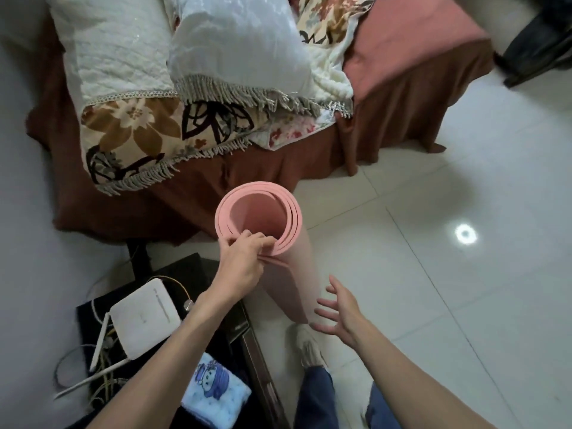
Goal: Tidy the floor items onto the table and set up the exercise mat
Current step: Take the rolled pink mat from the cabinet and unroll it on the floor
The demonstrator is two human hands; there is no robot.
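A rolled pink exercise mat stands upright on the tiled floor, its open spiral end facing up at me. My left hand pinches the mat's outer layers at the near rim. My right hand hovers with fingers spread just right of the roll's lower part, not touching it. A low dark table stands at the left, right beside the mat.
On the table lie a white router with cables and a blue cartoon towel. A bed with pillows and floral blankets fills the back. White floor tiles spread right. My foot is below the mat. Dark furniture stands top right.
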